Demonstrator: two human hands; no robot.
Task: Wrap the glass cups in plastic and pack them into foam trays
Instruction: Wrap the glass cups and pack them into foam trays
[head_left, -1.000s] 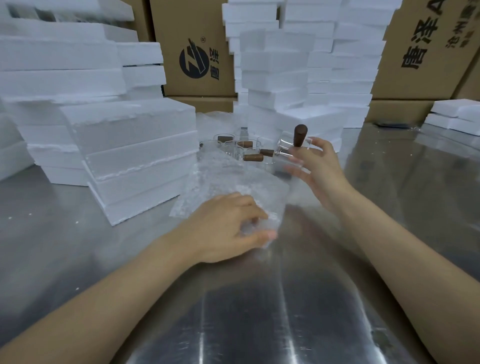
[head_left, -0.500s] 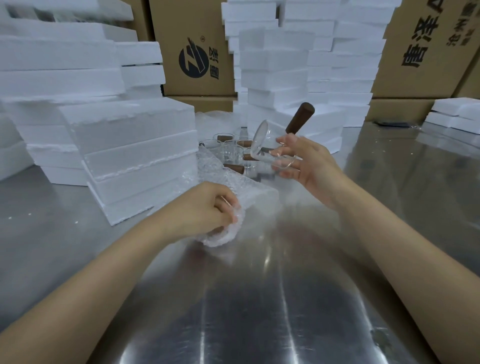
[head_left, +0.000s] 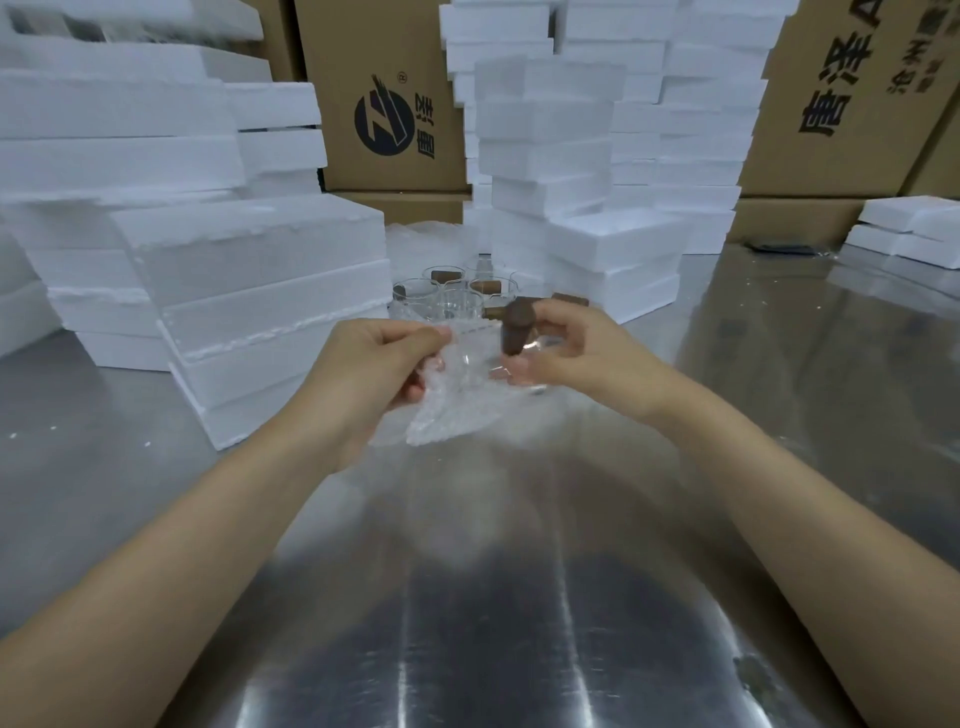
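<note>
1. One steel table (head_left: 467, 597) is lying nearest the camera. Both hands are working in the air above it, not resting on it.
2. The left hand (head_left: 379, 364) is pinching the top edge of one sheet of bubble wrap (head_left: 447, 410) with curled fingers, and the sheet is hanging limp below. Judgement: it is light, soft and offers no support, so it is best held at an edge and kept taut.
3. The right hand (head_left: 566, 358) is gripping one cup (head_left: 511, 364), fingers and thumb curled round the clear body. Its dark handle (head_left: 517, 327) is pointing up toward the camera. The cup is sitting against the wrap between the two hands. I cannot tell whether any wrap is already folded round it.
4. Judgement on the cup: thin glass, light, stiff, slick and breakable. Gripping the body is looking safer than levering on the handle joint, and the wrap should add friction.
5. Spare cups (head_left: 460, 304) are standing upright on the table just behind the hands. I am counting at least four rims, and the hands are hiding any others.
6. Foam trays (head_left: 270, 291) are standing in three groups: left, centre and a low pile far right. Single trays are not countable. Their ragged edges suggest they are light, stiff and crumbly.
7. At least two printed boxes (head_left: 389, 104) are standing at the back.
</note>
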